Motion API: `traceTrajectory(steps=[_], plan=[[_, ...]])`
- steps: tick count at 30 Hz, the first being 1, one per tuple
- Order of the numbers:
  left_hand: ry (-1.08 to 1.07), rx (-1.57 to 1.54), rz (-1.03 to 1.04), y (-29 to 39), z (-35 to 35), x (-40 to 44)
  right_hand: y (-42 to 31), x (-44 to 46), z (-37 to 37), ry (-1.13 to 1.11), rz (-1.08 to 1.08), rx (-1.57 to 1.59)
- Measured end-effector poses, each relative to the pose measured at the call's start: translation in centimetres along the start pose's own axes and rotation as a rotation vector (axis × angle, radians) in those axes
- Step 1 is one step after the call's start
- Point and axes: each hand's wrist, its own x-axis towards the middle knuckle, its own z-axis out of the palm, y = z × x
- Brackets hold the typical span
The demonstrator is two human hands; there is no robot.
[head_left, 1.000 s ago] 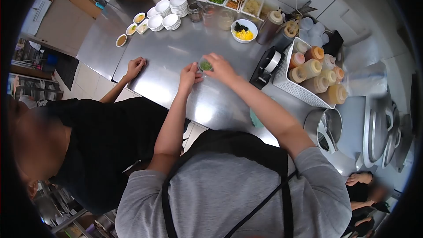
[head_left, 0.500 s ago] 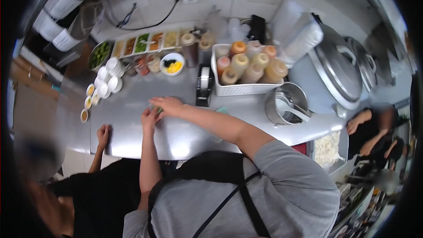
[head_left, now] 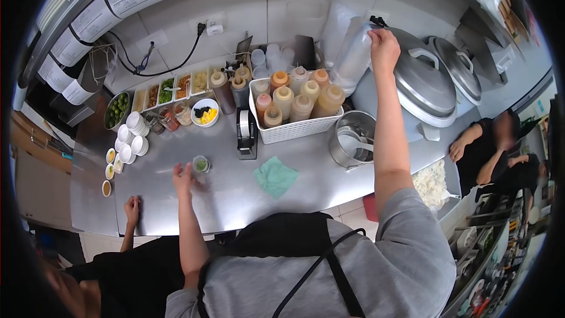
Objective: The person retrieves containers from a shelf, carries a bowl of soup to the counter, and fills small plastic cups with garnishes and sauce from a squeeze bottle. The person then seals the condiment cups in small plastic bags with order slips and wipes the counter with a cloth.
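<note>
My left hand (head_left: 183,179) is just above the steel counter, its fingers apart and empty. Close by on its right stands a small clear cup (head_left: 201,164) with something green inside. My right arm stretches far across to the back right, where my right hand (head_left: 384,50) pinches the upper edge of a stack of clear plastic bags (head_left: 353,53). A green cloth (head_left: 276,176) lies crumpled on the counter between my arms.
A white basket (head_left: 300,128) of squeeze bottles, a tape dispenser (head_left: 247,135) and a steel pot (head_left: 353,141) line the back. Stacked white cups (head_left: 139,123) stand left. A co-worker's hand (head_left: 132,209) rests at the front edge. Large lidded pots (head_left: 424,76) stand right.
My right hand has left the small cup and moved far right to the plastic bags. My left hand has come off the cup and opened. The green cloth now shows fully.
</note>
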Motion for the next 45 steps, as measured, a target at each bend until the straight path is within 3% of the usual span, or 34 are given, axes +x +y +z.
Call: traceTrajectory(steps=[3,6,14,16,18,21,24,28,32,34,37,38,40,42,45], plan=[[-0.044,-0.077,0.074,1.4,-1.6,0.7,0.1,1.3,-0.8,-0.138,0.182,0.138],[-0.085,-0.108,0.147,5.6,-1.5,-1.3,0.7,2.8,-0.8,-0.277,0.208,0.067],[-0.225,-0.154,0.359,14.7,2.9,-6.9,0.9,4.5,-4.4,-0.286,0.22,0.263],[-0.255,-0.165,0.407,16.4,4.6,-8.1,1.8,3.7,-3.9,-0.457,0.079,0.045],[-0.357,-0.195,0.454,18.0,6.5,-9.0,2.6,4.7,-3.0,-0.426,0.061,0.067],[-0.413,-0.219,0.505,19.9,8.5,-10.4,4.3,6.6,-1.7,-0.501,0.324,0.526],[-0.425,-0.223,0.559,21.5,10.0,-12.6,3.8,5.5,-0.1,-0.478,0.415,0.605],[-0.469,-0.193,0.63,23.5,11.0,-13.9,3.7,10.0,-2.3,-0.415,0.411,0.963],[-0.462,-0.223,0.726,23.6,12.4,-13.4,2.3,12.1,-1.8,-0.386,0.424,1.05],[-0.467,-0.228,0.685,23.9,12.5,-13.9,2.1,15.3,-2.0,-0.085,0.484,1.438],[-0.426,-0.164,0.753,22.9,12.7,-13.7,2.0,15.1,-2.3,-0.125,0.516,1.553],[-0.425,-0.182,0.731,22.8,12.7,-14.0,1.3,13.8,-3.0,-0.121,0.508,1.56],[-0.396,-0.215,0.732,22.1,12.5,-13.9,-0.4,9.1,-4.7,-0.174,0.429,1.044],[-0.369,-0.195,0.769,21.8,12.6,-14.0,1.9,6.0,-1.5,-0.103,-0.183,0.334],[-0.316,-0.165,0.94,22.8,13.1,-16.1,-3.2,6.8,-3.7,-0.071,-0.261,0.483]])
